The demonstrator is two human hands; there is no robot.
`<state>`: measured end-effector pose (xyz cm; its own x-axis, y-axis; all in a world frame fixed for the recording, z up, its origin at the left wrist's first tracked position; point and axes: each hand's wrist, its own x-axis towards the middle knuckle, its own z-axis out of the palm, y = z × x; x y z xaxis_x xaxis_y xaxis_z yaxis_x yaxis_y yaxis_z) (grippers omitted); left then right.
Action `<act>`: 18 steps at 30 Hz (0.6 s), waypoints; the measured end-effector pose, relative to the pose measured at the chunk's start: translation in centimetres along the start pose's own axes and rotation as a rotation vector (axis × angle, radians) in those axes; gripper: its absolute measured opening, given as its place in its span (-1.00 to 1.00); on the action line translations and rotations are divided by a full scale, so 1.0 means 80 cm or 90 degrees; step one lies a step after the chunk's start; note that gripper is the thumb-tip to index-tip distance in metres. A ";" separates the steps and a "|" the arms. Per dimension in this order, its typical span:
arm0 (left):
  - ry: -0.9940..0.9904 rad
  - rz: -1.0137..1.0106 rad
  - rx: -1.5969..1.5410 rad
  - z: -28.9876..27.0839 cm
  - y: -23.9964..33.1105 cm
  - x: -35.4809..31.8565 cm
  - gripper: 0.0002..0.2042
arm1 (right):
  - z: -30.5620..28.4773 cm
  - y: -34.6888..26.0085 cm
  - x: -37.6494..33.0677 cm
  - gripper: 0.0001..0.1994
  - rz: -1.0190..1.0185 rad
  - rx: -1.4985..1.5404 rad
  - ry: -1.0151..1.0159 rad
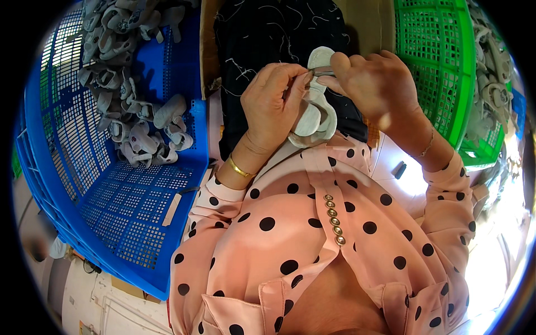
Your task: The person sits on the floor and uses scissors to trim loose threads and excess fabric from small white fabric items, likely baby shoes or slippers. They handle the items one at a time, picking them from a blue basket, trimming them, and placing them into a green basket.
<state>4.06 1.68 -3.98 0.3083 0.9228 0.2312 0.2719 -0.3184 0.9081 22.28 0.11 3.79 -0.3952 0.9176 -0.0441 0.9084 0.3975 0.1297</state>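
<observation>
A pale grey-white sandal-like piece (307, 119) with a rounded sole and a curved strap is held over my lap. My left hand (269, 105) pinches its edge between thumb and fingers. My right hand (375, 82) closes from the other side on a slim metallic tool (322, 71), whose kind I cannot make out. The tool crosses the piece's narrow middle, close to my left fingertips. One rounded end of the piece sticks out beyond both hands; the strap end hangs toward my shirt.
A large blue plastic basket (120, 206) on the left holds a heap of similar grey pieces (131, 111) and a flat pale strip (172, 210). On the right stand green baskets (435, 72) with more grey pieces (494, 95). Loose white threads lie on the black cloth (245, 39) over my lap.
</observation>
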 end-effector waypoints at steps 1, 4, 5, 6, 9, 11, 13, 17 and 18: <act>-0.003 0.013 0.009 0.000 -0.002 0.000 -0.91 | 0.000 0.000 0.000 -0.69 -0.001 -0.001 0.002; -0.002 0.110 0.055 -0.001 -0.006 0.006 -0.92 | 0.001 -0.002 0.002 -0.68 0.002 -0.004 0.008; -0.007 0.108 0.053 -0.001 -0.007 0.006 -0.93 | 0.002 -0.003 0.002 -0.68 0.004 -0.006 0.011; -0.012 0.106 0.051 -0.002 -0.008 0.006 -0.93 | 0.004 -0.003 0.003 -0.67 0.004 -0.011 0.010; -0.013 0.024 -0.006 -0.008 -0.009 0.003 -0.97 | 0.015 -0.004 0.004 -0.63 0.008 -0.010 0.006; 0.014 -0.068 -0.098 -0.012 -0.020 -0.002 -0.98 | 0.020 -0.004 0.003 -0.58 0.021 0.015 0.001; 0.034 -0.130 -0.143 -0.024 -0.019 0.002 -0.93 | 0.023 -0.003 0.000 -0.53 0.119 0.153 0.050; -0.102 -0.002 0.091 -0.049 -0.007 0.001 -0.82 | 0.042 -0.006 -0.021 -0.52 0.286 0.445 0.073; -0.139 0.025 0.127 -0.050 -0.005 0.000 -0.80 | 0.047 -0.011 -0.025 -0.52 0.316 0.520 0.096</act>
<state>0.29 2.64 -2.94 0.5052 0.8471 0.1647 0.4235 -0.4096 0.8080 22.77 -2.07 0.07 0.0973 0.9946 -0.0355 0.7686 -0.0978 -0.6322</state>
